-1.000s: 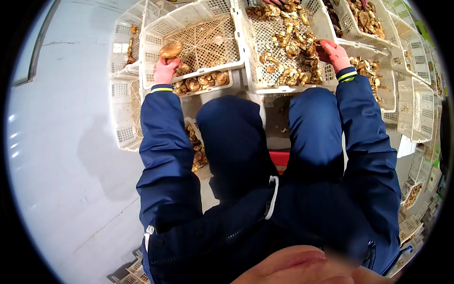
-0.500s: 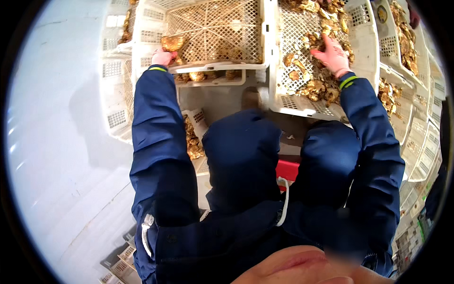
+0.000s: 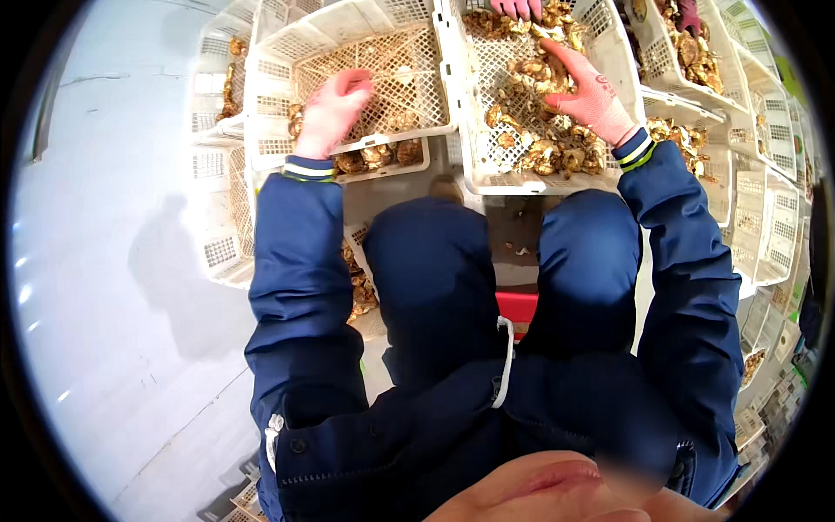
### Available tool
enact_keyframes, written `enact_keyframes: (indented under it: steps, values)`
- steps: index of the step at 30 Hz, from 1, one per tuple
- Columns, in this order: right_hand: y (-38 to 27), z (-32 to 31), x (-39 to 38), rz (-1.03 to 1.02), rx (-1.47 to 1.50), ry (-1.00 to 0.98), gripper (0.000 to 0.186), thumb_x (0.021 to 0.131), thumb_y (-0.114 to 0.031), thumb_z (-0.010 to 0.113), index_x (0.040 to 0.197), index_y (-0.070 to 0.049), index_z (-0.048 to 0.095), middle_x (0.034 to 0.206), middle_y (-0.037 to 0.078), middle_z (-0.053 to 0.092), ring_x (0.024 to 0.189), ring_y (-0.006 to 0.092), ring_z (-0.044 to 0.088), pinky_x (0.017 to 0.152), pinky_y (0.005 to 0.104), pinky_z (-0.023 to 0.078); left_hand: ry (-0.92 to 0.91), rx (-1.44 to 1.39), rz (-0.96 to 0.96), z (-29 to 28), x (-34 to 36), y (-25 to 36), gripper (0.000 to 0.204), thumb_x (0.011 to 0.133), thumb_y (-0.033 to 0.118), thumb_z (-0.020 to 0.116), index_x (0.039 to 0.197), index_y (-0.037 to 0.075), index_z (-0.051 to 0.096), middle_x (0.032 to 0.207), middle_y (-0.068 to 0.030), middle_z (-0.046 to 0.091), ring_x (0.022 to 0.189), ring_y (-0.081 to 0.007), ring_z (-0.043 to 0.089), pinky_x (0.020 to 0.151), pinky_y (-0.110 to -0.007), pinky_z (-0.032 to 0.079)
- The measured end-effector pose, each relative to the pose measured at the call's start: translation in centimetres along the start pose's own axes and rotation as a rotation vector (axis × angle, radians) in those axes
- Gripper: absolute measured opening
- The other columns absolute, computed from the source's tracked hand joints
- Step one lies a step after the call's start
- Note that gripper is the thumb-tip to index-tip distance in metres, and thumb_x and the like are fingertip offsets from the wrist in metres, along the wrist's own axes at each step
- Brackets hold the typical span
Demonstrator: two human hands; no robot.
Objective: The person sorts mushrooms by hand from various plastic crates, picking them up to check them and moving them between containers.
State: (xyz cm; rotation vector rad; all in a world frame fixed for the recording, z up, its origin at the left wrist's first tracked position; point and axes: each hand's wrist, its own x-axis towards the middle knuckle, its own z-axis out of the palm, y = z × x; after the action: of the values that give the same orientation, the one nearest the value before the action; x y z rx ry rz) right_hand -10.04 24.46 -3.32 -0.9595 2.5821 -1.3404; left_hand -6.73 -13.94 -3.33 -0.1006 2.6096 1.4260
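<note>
My left hand [image 3: 335, 113], in a pink glove, is over the near left part of a white mesh crate [image 3: 391, 137]. Its fingers are loosely extended, and I see nothing held in it. Beside it lies a brown lumpy piece [image 3: 296, 118], mushroom-like in look, partly hidden by the hand. My right hand [image 3: 594, 97], gloved alike, hovers at the right side of a second white crate [image 3: 539, 188], thumb and forefinger spread apart. Under and around it lie several brown and cream clumps [image 3: 557, 157]; whether its fingertips touch any, I cannot make out.
Another person's pink-gloved hand [image 3: 517, 7] reaches into the far end of the right crate. A darker gloved hand [image 3: 687, 16] is over a farther crate [image 3: 696, 83]. Under the left crate stands a lower crate holding round brown pieces [image 3: 376, 157]. Something red [image 3: 517, 307] shows between my knees.
My left hand has let go of the brown piece it held and moved right and inward over the crate. My right hand stays over the clumps, fingers spread. The view has shifted slightly.
</note>
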Motion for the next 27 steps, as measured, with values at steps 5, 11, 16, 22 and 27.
enact_keyframes:
  steps: [5, 11, 16, 22, 27]
  values:
    - [-9.4, -2.0, -0.3, -0.333, -0.152, -0.082, 0.064, 0.068, 0.003, 0.061, 0.128, -0.004, 0.039, 0.124, 0.016, 0.044, 0.117, 0.0313, 0.042, 0.098, 0.0353, 0.035, -0.310, -0.175, 0.167, 7.7, -5.0, 13.7, 0.046, 0.081, 0.021, 0.059, 0.118, -0.003, 0.044, 0.108, -0.0099, 0.059, 0.095, -0.0117, 0.055, 0.076, -0.024, 0.044]
    - [-12.7, -1.3, -2.7, -0.167, 0.175, 0.121, 0.050, 0.079, -0.010, 0.056, 0.127, -0.003, 0.044, 0.124, 0.017, 0.048, 0.117, 0.0264, 0.045, 0.098, 0.0312, 0.035, -0.288, -0.615, -0.052, 12.2, -8.0, 13.5, 0.033, 0.076, 0.007, 0.064, 0.104, -0.007, 0.055, 0.089, -0.0088, 0.063, 0.084, -0.0139, 0.061, 0.073, -0.025, 0.048]
    - [-11.6, 0.4, -3.0, 0.076, 0.764, 0.310, 0.042, 0.087, -0.023, 0.053, 0.122, 0.000, 0.048, 0.105, 0.006, 0.059, 0.097, 0.0111, 0.052, 0.086, 0.0240, 0.040, -0.111, -0.626, -0.078, 14.7, -9.4, 12.2, 0.040, 0.080, 0.012, 0.066, 0.111, -0.009, 0.051, 0.090, -0.0083, 0.061, 0.074, -0.0107, 0.057, 0.057, -0.024, 0.044]
    - [-7.2, 1.2, -3.0, 0.139, 0.744, -0.008, 0.042, 0.091, -0.031, 0.049, 0.124, -0.004, 0.049, 0.115, 0.004, 0.056, 0.105, 0.0108, 0.049, 0.091, 0.0242, 0.038, -0.062, -0.638, -0.055, 13.7, -9.0, 12.6, 0.035, 0.081, 0.020, 0.065, 0.105, -0.003, 0.057, 0.085, -0.0043, 0.063, 0.072, -0.0089, 0.058, 0.062, -0.022, 0.047]
    - [-3.7, -3.2, -5.6, 0.420, 0.925, 0.306, 0.039, 0.089, -0.035, 0.051, 0.115, -0.005, 0.055, 0.103, 0.005, 0.059, 0.093, 0.0148, 0.057, 0.077, 0.0309, 0.050, -0.062, -0.768, -0.001, 12.8, -8.1, 11.3, 0.034, 0.090, 0.022, 0.053, 0.112, -0.004, 0.052, 0.096, -0.0111, 0.062, 0.080, -0.0159, 0.059, 0.071, -0.026, 0.047]
